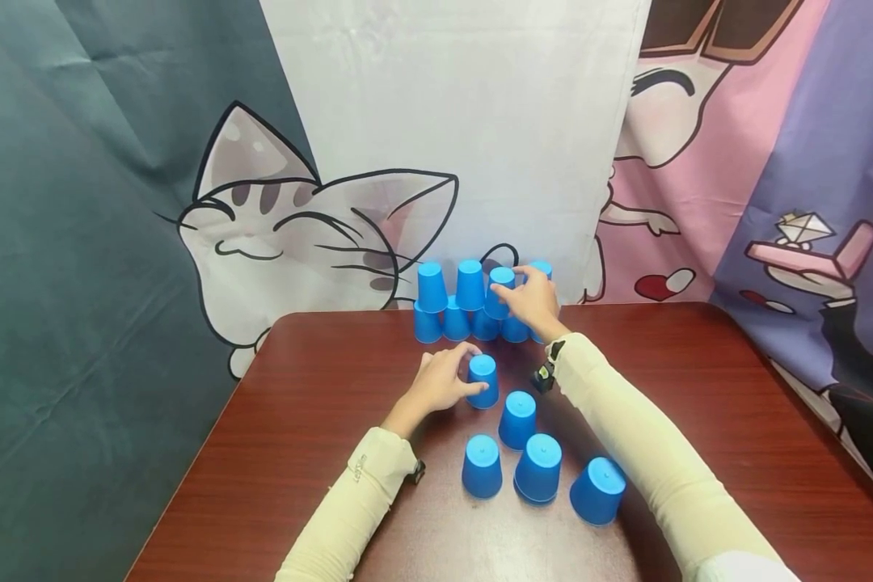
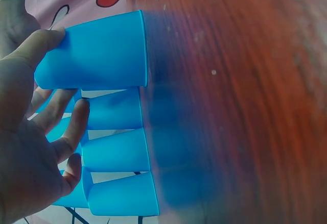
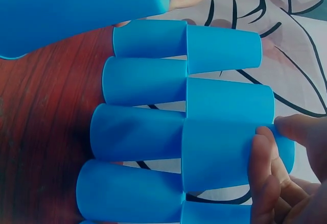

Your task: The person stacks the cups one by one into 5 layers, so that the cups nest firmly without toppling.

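Note:
Upside-down blue plastic cups form two rows at the table's back. In the upper row, my right hand pinches a cup by its narrow upper end; its rim meets the lower cups. Nearer to me, my left hand holds another upside-down cup, thumb on one side and fingers round the other. In the left wrist view that cup overlaps the bottom row. Beyond my right fingers an upper-row cup is partly hidden.
In front of my hands stand several more upside-down cups, among them one in the middle, one at the left, a double-rimmed one and one at the right. A cartoon-printed cloth hangs behind the brown table.

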`<state>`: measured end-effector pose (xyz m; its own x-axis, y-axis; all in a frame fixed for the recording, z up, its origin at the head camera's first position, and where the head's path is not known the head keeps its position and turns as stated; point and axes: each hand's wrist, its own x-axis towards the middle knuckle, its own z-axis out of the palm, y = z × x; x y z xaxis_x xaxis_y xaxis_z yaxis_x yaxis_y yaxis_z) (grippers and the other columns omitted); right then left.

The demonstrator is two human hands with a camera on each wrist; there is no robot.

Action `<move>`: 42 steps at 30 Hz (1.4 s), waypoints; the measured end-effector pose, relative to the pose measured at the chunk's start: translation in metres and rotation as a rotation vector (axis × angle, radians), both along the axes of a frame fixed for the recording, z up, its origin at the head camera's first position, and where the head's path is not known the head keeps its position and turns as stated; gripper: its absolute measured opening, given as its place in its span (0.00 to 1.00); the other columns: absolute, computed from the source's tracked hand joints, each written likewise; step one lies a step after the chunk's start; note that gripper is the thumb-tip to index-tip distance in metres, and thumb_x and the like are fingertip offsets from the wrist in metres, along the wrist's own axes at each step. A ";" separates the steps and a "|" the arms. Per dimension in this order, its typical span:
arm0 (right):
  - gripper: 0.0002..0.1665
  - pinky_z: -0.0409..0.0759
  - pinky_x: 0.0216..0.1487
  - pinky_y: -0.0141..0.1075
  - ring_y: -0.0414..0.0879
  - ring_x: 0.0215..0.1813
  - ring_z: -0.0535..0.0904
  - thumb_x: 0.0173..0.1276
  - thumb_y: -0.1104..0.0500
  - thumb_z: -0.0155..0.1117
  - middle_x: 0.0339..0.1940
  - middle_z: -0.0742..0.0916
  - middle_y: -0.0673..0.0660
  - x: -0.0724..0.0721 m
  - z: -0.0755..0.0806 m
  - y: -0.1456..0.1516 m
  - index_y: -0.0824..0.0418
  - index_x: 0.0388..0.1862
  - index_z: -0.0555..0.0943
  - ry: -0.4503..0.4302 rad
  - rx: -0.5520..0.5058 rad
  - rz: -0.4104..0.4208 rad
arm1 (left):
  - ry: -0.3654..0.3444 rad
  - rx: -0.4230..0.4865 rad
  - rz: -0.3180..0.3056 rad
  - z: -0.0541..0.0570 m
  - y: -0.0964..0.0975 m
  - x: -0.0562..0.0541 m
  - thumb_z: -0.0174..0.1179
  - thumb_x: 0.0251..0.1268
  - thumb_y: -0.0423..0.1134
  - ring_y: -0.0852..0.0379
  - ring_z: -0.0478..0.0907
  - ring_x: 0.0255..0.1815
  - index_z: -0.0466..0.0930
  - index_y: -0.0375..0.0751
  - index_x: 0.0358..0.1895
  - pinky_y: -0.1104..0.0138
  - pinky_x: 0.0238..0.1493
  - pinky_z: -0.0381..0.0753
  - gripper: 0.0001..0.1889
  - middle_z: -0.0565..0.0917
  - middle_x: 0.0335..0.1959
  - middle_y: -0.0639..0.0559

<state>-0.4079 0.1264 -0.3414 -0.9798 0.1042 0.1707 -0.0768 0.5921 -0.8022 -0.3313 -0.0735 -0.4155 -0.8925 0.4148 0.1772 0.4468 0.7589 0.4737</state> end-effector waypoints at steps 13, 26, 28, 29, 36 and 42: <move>0.39 0.81 0.25 0.36 0.52 0.26 0.87 0.69 0.43 0.65 0.33 0.90 0.58 -0.008 0.000 -0.003 0.58 0.74 0.67 -0.014 -0.024 0.002 | -0.002 0.012 0.000 0.000 0.000 0.001 0.69 0.58 0.58 0.58 0.77 0.48 0.71 0.53 0.60 0.57 0.49 0.68 0.30 0.83 0.46 0.56; 0.41 0.81 0.29 0.41 0.53 0.27 0.87 0.67 0.56 0.61 0.33 0.90 0.58 -0.008 -0.001 -0.008 0.54 0.78 0.60 0.026 -0.027 -0.008 | -0.018 0.024 -0.006 0.000 0.000 0.000 0.69 0.58 0.57 0.56 0.78 0.52 0.72 0.52 0.60 0.55 0.52 0.70 0.30 0.84 0.51 0.55; 0.42 0.78 0.25 0.39 0.54 0.28 0.87 0.67 0.57 0.61 0.33 0.90 0.59 -0.008 -0.002 -0.008 0.53 0.78 0.60 0.031 -0.028 -0.004 | -0.025 0.027 -0.003 -0.001 0.000 0.000 0.69 0.58 0.57 0.55 0.78 0.54 0.72 0.52 0.60 0.54 0.53 0.71 0.30 0.84 0.53 0.54; 0.42 0.77 0.24 0.38 0.55 0.29 0.87 0.66 0.57 0.61 0.33 0.90 0.59 -0.008 -0.003 -0.007 0.52 0.78 0.60 0.035 -0.030 -0.002 | -0.029 0.029 -0.002 -0.001 0.000 0.000 0.69 0.58 0.57 0.54 0.78 0.54 0.72 0.52 0.60 0.54 0.54 0.71 0.30 0.84 0.53 0.54; 0.42 0.78 0.25 0.38 0.52 0.28 0.86 0.65 0.55 0.62 0.32 0.89 0.57 -0.006 -0.005 -0.002 0.52 0.77 0.61 0.032 -0.035 0.000 | -0.043 0.039 0.006 -0.002 0.001 -0.001 0.69 0.58 0.58 0.52 0.78 0.54 0.71 0.52 0.61 0.54 0.52 0.76 0.31 0.83 0.54 0.54; 0.38 0.79 0.29 0.39 0.50 0.29 0.86 0.67 0.53 0.62 0.34 0.88 0.56 0.002 -0.002 0.004 0.54 0.75 0.64 0.016 -0.002 0.016 | -0.050 0.047 0.011 -0.001 0.000 -0.001 0.70 0.57 0.58 0.52 0.78 0.53 0.71 0.53 0.61 0.54 0.51 0.77 0.31 0.83 0.54 0.54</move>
<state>-0.4054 0.1304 -0.3437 -0.9785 0.0886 0.1864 -0.0994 0.5891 -0.8019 -0.3321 -0.0734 -0.4163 -0.9052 0.3971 0.1517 0.4135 0.7398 0.5307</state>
